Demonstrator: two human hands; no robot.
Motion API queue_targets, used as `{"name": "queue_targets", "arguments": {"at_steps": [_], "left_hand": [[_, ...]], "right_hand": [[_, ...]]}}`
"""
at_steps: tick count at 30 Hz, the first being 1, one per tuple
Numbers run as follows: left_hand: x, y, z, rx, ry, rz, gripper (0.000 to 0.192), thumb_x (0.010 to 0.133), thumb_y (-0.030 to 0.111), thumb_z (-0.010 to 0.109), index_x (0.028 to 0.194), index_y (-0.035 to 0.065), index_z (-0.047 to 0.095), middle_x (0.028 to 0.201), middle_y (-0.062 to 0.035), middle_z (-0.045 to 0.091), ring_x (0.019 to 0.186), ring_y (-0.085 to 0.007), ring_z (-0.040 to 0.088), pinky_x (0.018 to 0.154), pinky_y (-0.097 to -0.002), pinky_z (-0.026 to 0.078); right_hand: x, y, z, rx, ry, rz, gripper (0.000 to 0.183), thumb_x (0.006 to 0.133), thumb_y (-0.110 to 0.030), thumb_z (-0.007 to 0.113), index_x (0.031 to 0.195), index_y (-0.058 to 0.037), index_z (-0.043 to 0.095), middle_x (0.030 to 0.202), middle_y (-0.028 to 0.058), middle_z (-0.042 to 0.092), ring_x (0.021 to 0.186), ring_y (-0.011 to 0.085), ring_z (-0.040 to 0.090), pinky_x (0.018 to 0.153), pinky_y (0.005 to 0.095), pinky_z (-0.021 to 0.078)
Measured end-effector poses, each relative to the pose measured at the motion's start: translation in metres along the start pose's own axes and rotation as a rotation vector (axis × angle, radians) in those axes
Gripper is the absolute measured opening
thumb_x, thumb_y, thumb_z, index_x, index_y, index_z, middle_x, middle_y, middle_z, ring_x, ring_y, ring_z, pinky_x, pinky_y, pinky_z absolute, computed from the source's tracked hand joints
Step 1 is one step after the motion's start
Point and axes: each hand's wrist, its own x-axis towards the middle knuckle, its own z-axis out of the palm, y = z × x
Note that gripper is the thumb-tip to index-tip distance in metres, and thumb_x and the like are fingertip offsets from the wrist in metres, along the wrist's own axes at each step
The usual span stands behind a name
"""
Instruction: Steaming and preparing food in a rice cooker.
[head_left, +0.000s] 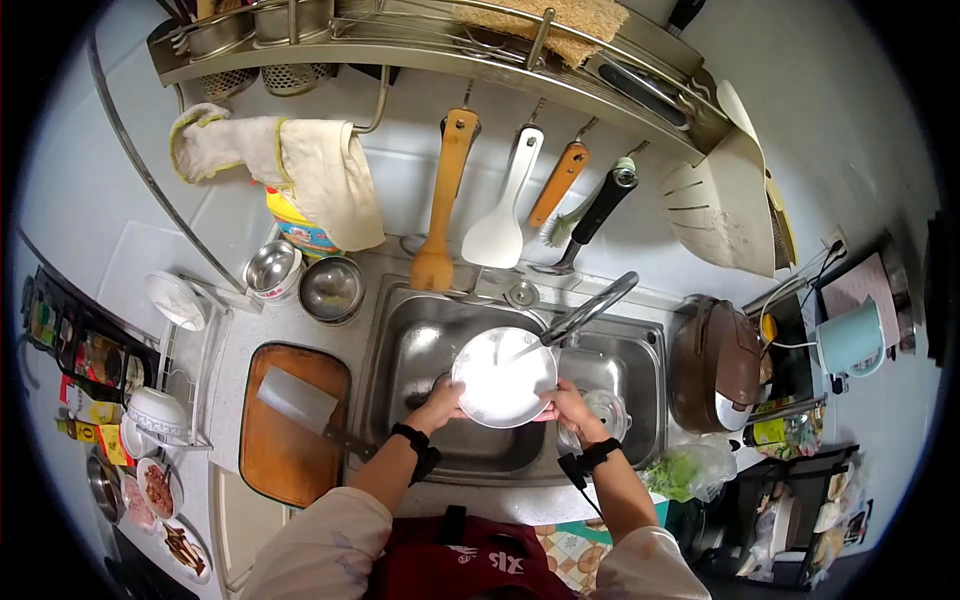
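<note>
Both of my hands hold a white round plate (502, 382) over the stainless steel double sink (480, 469). My left hand (441, 405) grips its left rim, and my right hand (564, 409) grips the right rim. Above the plate arches the chrome faucet (589, 307), with a thin stream of water falling onto the plate's surface. Glare washes out much of the plate, so what lies on it cannot be made out. Under my right hand, a clear glass lid or bowl (609, 418) sits in the smaller right basin.
A wooden cutting board (274, 457) bearing a cleaver (298, 399) lies left of the sink. Metal bowls (331, 289) stand behind it. To the right are a brown rice cooker (712, 367) and bagged greens (686, 472). A wooden spatula (446, 195) and other utensils hang above the sink.
</note>
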Motion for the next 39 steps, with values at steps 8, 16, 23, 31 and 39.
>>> {"name": "queue_targets", "arguments": {"at_steps": [8, 16, 23, 31, 39], "left_hand": [[-0.035, 0.034, 0.009, -0.001, -0.002, 0.016, 0.053, 0.070, 0.002, 0.040, 0.121, 0.0051, 0.025, 0.112, -0.0168, 0.040, 0.095, -0.0294, 0.050, 0.066, -0.0418, 0.051], [-0.033, 0.023, 0.011, 0.044, 0.138, 0.219, 0.065, 0.069, -0.007, 0.038, 0.128, 0.0101, 0.017, 0.119, -0.0154, 0.034, 0.103, -0.0277, 0.043, 0.072, -0.0383, 0.049], [-0.011, -0.007, -0.001, 0.278, 0.241, 0.529, 0.065, 0.067, -0.008, 0.038, 0.128, 0.0048, 0.019, 0.116, -0.0156, 0.040, 0.098, -0.0214, 0.046, 0.072, -0.0286, 0.045], [-0.047, 0.010, 0.015, 0.672, 0.332, 0.777, 0.056, 0.069, -0.009, 0.039, 0.123, 0.0055, 0.032, 0.117, -0.0172, 0.042, 0.106, -0.0297, 0.043, 0.090, -0.0321, 0.032], [-0.114, 0.058, 0.064, 1.105, 0.234, 0.846, 0.040, 0.079, 0.008, 0.037, 0.120, 0.0115, 0.038, 0.116, -0.0092, 0.045, 0.105, -0.0256, 0.043, 0.088, -0.0320, 0.034]], "right_hand": [[0.017, 0.052, -0.011, 0.222, -0.011, 0.162, 0.029, 0.077, -0.006, 0.047, 0.104, 0.0047, 0.041, 0.091, 0.0142, 0.055, 0.079, 0.0242, 0.058, 0.070, 0.0390, 0.0497], [0.029, 0.007, -0.067, 0.288, 0.375, -0.293, 0.022, 0.078, -0.006, 0.046, 0.098, 0.0019, 0.044, 0.090, 0.0126, 0.054, 0.081, 0.0225, 0.055, 0.069, 0.0307, 0.0468], [0.034, -0.054, -0.085, 0.605, 0.270, -0.138, 0.040, 0.071, -0.023, 0.051, 0.099, 0.0030, 0.037, 0.101, 0.0193, 0.040, 0.089, 0.0284, 0.042, 0.072, 0.0367, 0.0409], [0.020, -0.024, -0.043, -0.264, 0.230, -0.268, 0.060, 0.069, -0.018, 0.060, 0.121, -0.0050, 0.032, 0.105, 0.0086, 0.046, 0.099, 0.0191, 0.044, 0.080, 0.0352, 0.0377], [-0.007, -0.032, 0.027, -0.593, -0.099, -0.631, 0.031, 0.074, -0.009, 0.058, 0.103, 0.0003, 0.052, 0.096, 0.0059, 0.056, 0.086, 0.0119, 0.051, 0.077, 0.0229, 0.0391]]}}
